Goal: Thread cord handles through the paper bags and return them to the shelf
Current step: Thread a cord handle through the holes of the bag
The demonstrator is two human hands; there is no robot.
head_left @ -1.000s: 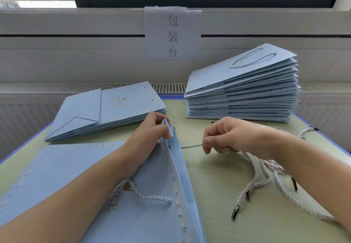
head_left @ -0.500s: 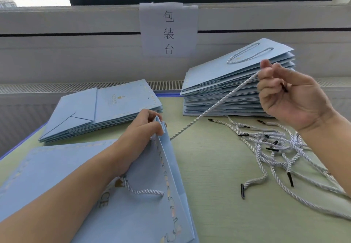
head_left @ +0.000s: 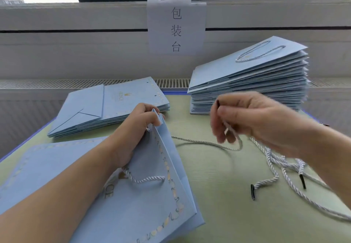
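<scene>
On the table (head_left: 218,195), two bag stacks (head_left: 248,83), two hands (head_left: 136,130).

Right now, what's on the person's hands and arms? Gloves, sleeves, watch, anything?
Nothing worn that shows. Both the left hand and the right hand are bare: no gloves, rings or tape visible. Both forearms are bare up to the frame edge, with no sleeve cuff, watch or wristband in view. The right hand is motion-blurred, so small details on its fingers can't be ruled out.
</scene>
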